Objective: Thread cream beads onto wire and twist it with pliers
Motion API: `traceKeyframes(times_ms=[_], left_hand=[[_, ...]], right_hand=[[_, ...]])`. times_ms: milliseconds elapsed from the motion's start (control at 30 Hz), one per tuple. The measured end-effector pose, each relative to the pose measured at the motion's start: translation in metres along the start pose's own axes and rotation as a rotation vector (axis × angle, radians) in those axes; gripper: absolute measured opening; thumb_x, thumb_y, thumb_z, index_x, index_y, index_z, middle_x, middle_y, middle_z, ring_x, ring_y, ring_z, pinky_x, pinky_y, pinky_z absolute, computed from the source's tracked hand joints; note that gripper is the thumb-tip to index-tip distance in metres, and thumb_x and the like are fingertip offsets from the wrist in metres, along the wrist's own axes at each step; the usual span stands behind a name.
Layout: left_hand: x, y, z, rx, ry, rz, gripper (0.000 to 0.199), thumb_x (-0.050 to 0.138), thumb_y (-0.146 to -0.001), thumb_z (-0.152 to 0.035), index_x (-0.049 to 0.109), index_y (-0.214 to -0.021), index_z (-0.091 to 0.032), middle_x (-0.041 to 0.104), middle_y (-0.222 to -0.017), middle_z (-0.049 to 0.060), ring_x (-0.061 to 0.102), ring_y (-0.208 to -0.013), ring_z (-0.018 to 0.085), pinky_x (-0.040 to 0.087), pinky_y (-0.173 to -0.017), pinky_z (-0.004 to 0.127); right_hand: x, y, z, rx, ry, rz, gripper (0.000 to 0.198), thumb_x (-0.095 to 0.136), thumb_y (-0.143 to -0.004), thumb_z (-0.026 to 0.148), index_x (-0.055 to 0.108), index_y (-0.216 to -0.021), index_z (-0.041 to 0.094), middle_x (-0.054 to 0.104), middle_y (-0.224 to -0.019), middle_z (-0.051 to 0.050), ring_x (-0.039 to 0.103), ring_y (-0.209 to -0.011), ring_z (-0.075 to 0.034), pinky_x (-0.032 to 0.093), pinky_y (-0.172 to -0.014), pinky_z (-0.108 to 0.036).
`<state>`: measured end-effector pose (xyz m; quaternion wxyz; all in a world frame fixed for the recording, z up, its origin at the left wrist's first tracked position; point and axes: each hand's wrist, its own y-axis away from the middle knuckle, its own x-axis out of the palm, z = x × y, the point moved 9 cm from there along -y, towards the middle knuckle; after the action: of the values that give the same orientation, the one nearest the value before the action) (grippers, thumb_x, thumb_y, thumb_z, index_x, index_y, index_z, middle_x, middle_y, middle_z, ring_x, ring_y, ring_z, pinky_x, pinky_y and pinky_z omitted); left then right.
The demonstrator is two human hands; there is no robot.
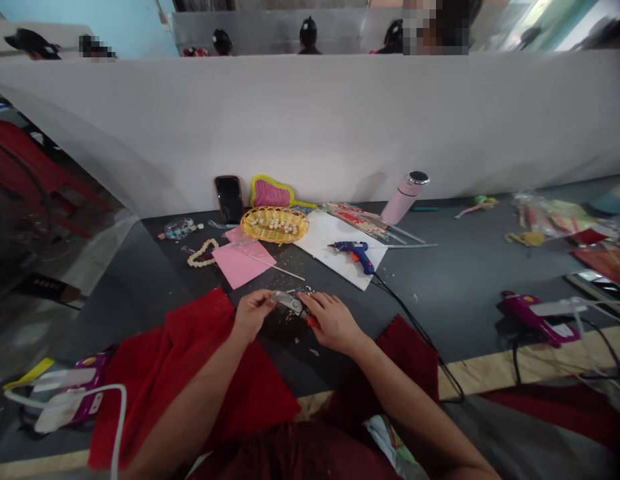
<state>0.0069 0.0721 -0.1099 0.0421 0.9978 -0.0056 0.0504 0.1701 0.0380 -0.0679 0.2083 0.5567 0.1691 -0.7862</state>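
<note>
Low over the table, my left hand (253,315) pinches one end of a small shiny pale-grey piece (289,302); its exact kind is unclear. Across from it, my right hand (336,325) is closed around a red-handled tool (314,323), mostly hidden under the palm. The tool's head meets or lies right beside the grey piece. Tiny pale bits lie scattered on the dark table under and around both hands. A thin wooden stick (283,268) rests just beyond, partly over a pink paper sheet (244,260).
A blue glue gun (357,255) lies on white board (324,241), its cord trailing right. Behind are a yellow basket (275,233) of pale beads, a phone (229,199) and a pink flask (405,199). Red cloth (190,360) covers the front left. Purple power strips (540,320) flank me.
</note>
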Motion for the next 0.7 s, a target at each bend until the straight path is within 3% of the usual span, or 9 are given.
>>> traceKeyframes(times_ms=[400, 700], left_hand=[[0.0068, 0.0039, -0.0001, -0.01, 0.008, 0.013, 0.019, 0.069, -0.069, -0.031, 0.064, -0.064, -0.013, 0.061, -0.061, -0.001, 0.048, -0.056, 0.009, 0.036, -0.056, 0.021], [0.0014, 0.0023, 0.0005, -0.023, 0.06, -0.02, 0.016, 0.072, -0.065, -0.029, 0.066, -0.069, -0.014, 0.061, -0.062, -0.002, 0.05, -0.057, 0.01, 0.037, -0.058, 0.021]], right_hand=[[0.003, 0.0027, -0.0024, 0.0, -0.053, -0.043, 0.049, 0.048, -0.078, 0.016, 0.045, -0.127, 0.019, 0.058, -0.109, -0.009, 0.055, -0.095, -0.02, 0.04, -0.085, -0.029], [0.0, -0.0005, 0.0012, 0.005, 0.002, -0.022, 0.056, 0.048, -0.08, 0.018, 0.037, -0.134, 0.02, 0.055, -0.118, -0.011, 0.05, -0.105, -0.023, 0.037, -0.087, -0.034]])
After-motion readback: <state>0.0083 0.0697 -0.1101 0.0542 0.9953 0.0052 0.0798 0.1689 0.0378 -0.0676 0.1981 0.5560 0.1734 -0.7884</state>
